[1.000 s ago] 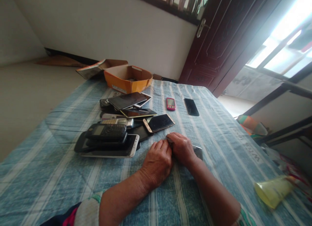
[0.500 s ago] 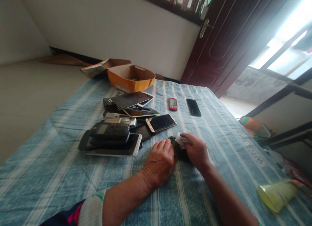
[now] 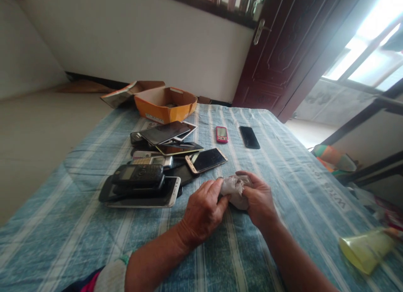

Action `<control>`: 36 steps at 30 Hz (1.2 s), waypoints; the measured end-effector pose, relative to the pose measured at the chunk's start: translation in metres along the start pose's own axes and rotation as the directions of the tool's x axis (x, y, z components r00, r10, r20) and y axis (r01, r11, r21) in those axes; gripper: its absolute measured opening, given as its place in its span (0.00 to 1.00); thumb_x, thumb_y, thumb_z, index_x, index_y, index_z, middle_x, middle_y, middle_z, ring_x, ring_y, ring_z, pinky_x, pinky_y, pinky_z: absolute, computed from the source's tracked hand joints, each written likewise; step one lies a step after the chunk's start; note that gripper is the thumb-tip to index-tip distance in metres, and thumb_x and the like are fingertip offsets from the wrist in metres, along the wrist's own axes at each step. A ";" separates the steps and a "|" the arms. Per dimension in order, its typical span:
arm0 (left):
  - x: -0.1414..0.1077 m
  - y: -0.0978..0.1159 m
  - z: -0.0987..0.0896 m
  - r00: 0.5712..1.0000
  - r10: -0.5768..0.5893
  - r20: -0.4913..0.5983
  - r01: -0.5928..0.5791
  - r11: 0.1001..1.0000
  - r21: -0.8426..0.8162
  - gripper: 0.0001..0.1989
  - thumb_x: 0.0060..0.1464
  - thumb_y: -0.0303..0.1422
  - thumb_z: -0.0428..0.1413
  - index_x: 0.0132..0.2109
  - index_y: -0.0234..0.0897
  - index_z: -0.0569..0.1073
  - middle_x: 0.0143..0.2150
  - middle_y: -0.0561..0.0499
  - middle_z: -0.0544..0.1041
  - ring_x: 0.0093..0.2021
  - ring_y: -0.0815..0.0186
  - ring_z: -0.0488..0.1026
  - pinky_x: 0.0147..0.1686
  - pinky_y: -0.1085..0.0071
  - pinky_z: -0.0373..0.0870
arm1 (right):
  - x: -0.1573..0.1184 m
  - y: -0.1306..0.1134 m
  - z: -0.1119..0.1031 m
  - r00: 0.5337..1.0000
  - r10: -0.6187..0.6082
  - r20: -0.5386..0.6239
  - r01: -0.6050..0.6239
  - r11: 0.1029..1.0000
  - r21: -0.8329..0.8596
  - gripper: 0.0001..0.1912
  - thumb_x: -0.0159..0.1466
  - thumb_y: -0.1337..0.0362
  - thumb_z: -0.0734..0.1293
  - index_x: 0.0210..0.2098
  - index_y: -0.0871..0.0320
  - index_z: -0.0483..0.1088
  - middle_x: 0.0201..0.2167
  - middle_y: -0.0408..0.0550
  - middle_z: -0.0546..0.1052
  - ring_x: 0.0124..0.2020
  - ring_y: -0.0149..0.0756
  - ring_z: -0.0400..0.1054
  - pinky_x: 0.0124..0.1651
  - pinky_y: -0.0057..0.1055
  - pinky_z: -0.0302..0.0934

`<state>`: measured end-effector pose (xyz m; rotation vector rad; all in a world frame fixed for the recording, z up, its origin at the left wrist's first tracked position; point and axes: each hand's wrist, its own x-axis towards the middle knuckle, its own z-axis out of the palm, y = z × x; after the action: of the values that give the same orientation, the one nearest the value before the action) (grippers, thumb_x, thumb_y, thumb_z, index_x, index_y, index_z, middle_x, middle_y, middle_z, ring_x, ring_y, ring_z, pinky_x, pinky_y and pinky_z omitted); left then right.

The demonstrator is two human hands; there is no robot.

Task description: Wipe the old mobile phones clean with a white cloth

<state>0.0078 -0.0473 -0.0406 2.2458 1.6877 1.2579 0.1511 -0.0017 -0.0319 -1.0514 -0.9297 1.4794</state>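
Between my hands is a crumpled whitish tissue [image 3: 234,189], with a grey, flat object partly under it that I cannot make out. My left hand [image 3: 204,208] pinches the left side of this bundle. My right hand [image 3: 260,197] grips its right side, the thumb pressed on the tissue. Just beyond lies a gold-framed phone [image 3: 209,160]. A pile of several phones [image 3: 138,178] is at the left. Farther back are a small pink phone [image 3: 221,134] and a black phone [image 3: 249,137], lying apart.
An open orange box [image 3: 168,111] stands at the table's far edge. A yellow translucent cup [image 3: 362,250] lies on its side at the right. Striped blue cloth [image 3: 292,233] covers the table. Behind are a wall and a dark red door [image 3: 270,65].
The tissue now spreads over more of the space between my hands, where a dark object showed before. My left thumb has come into view against it. The camera view has shifted slightly.
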 end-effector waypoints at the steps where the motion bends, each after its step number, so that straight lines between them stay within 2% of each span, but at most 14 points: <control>1: 0.001 0.001 -0.001 0.999 -0.053 0.011 0.054 0.994 -0.091 0.11 0.57 0.30 0.52 0.46 0.31 0.73 0.39 0.43 0.78 0.37 0.60 0.76 0.40 0.64 0.75 | -0.002 0.000 0.002 1.000 0.011 0.009 -0.011 1.000 0.008 0.20 0.43 0.72 0.68 0.38 0.58 0.74 0.29 0.44 0.79 0.26 0.30 0.69 0.27 0.24 0.62; 4: 0.005 0.003 -0.004 0.964 -0.243 0.104 0.264 0.891 -0.369 0.09 0.57 0.30 0.52 0.41 0.35 0.76 0.36 0.48 0.79 0.35 0.63 0.76 0.37 0.69 0.74 | -0.009 0.000 0.007 0.998 0.036 0.045 -0.038 0.999 0.030 0.19 0.45 0.71 0.69 0.38 0.58 0.74 0.29 0.43 0.78 0.27 0.30 0.70 0.29 0.24 0.63; 7: 0.011 0.004 -0.009 0.872 -0.420 0.252 0.485 0.666 -0.566 0.09 0.54 0.32 0.53 0.37 0.34 0.78 0.31 0.51 0.79 0.30 0.65 0.75 0.31 0.73 0.74 | -0.013 -0.002 0.010 0.993 0.070 0.100 -0.079 0.993 0.088 0.16 0.46 0.70 0.69 0.37 0.58 0.74 0.28 0.43 0.78 0.27 0.31 0.70 0.31 0.26 0.64; 9: 0.015 0.003 -0.011 0.809 -0.497 0.313 0.569 0.532 -0.627 0.08 0.52 0.32 0.56 0.35 0.33 0.78 0.28 0.52 0.78 0.26 0.67 0.73 0.26 0.75 0.72 | -0.013 -0.004 0.010 0.987 0.097 0.126 -0.113 0.985 0.128 0.16 0.46 0.70 0.70 0.36 0.57 0.74 0.28 0.43 0.78 0.26 0.32 0.70 0.30 0.27 0.64; 12: 0.019 0.004 -0.014 0.760 -0.561 0.327 0.607 0.432 -0.668 0.06 0.48 0.31 0.58 0.31 0.32 0.78 0.25 0.53 0.77 0.21 0.72 0.68 0.22 0.77 0.68 | -0.011 -0.005 0.009 0.983 0.121 0.141 -0.142 0.978 0.154 0.16 0.45 0.72 0.70 0.35 0.58 0.74 0.27 0.43 0.78 0.25 0.32 0.69 0.28 0.27 0.64; 16: 0.020 0.004 -0.014 0.738 -0.589 0.328 0.611 0.379 -0.695 0.05 0.47 0.30 0.59 0.31 0.32 0.78 0.23 0.53 0.76 0.19 0.73 0.67 0.19 0.78 0.66 | -0.011 -0.005 0.008 0.979 0.124 0.161 -0.154 0.971 0.184 0.16 0.45 0.73 0.69 0.35 0.58 0.75 0.27 0.44 0.78 0.25 0.32 0.69 0.29 0.26 0.64; 21: 0.021 0.003 -0.012 0.725 -0.595 0.347 0.603 0.306 -0.737 0.09 0.46 0.33 0.61 0.34 0.32 0.75 0.26 0.52 0.78 0.18 0.71 0.70 0.17 0.76 0.68 | -0.016 -0.005 0.011 0.972 0.092 0.218 -0.147 0.956 0.253 0.16 0.46 0.74 0.68 0.35 0.57 0.75 0.30 0.45 0.79 0.28 0.32 0.71 0.31 0.26 0.65; 24: 0.021 0.003 -0.012 0.694 -0.640 0.331 0.601 0.261 -0.755 0.12 0.43 0.34 0.64 0.33 0.34 0.71 0.25 0.54 0.77 0.17 0.70 0.70 0.16 0.76 0.67 | -0.019 -0.004 0.015 0.967 0.076 0.242 -0.149 0.942 0.299 0.16 0.48 0.74 0.68 0.36 0.56 0.75 0.32 0.45 0.80 0.29 0.33 0.72 0.32 0.27 0.66; 26: 0.021 0.005 -0.012 0.676 -0.670 0.307 0.606 0.269 -0.749 0.12 0.43 0.34 0.64 0.31 0.35 0.69 0.21 0.56 0.75 0.16 0.72 0.70 0.16 0.78 0.65 | -0.020 -0.002 0.016 0.965 0.066 0.252 -0.150 0.932 0.330 0.16 0.49 0.73 0.68 0.38 0.55 0.75 0.34 0.46 0.80 0.31 0.35 0.73 0.33 0.30 0.67; 30: 0.019 0.006 -0.011 0.686 -0.671 0.281 0.611 0.322 -0.723 0.08 0.44 0.31 0.62 0.29 0.35 0.69 0.19 0.57 0.74 0.17 0.72 0.69 0.14 0.81 0.59 | -0.022 0.000 0.018 0.965 0.037 0.260 -0.135 0.920 0.368 0.18 0.51 0.73 0.66 0.41 0.54 0.74 0.41 0.47 0.79 0.36 0.40 0.74 0.35 0.37 0.70; 33: 0.019 0.007 -0.010 0.691 -0.661 0.292 0.617 0.329 -0.715 0.06 0.45 0.31 0.60 0.31 0.34 0.72 0.22 0.55 0.75 0.19 0.71 0.71 0.14 0.81 0.59 | -0.022 0.001 0.018 0.966 0.014 0.257 -0.111 0.923 0.369 0.19 0.51 0.74 0.65 0.41 0.54 0.74 0.44 0.47 0.79 0.38 0.40 0.74 0.37 0.37 0.70; 36: 0.018 0.011 -0.010 0.685 -0.647 0.334 0.639 0.314 -0.702 0.07 0.48 0.32 0.58 0.35 0.34 0.75 0.25 0.53 0.76 0.21 0.71 0.71 0.15 0.80 0.60 | -0.021 0.001 0.018 0.969 0.003 0.248 -0.095 0.929 0.357 0.19 0.51 0.74 0.65 0.41 0.54 0.74 0.44 0.47 0.78 0.39 0.38 0.73 0.38 0.34 0.69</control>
<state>0.0107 -0.0408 -0.0185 0.8661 1.3493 1.3500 0.1347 -0.0233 -0.0243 -0.6317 -0.7556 1.7714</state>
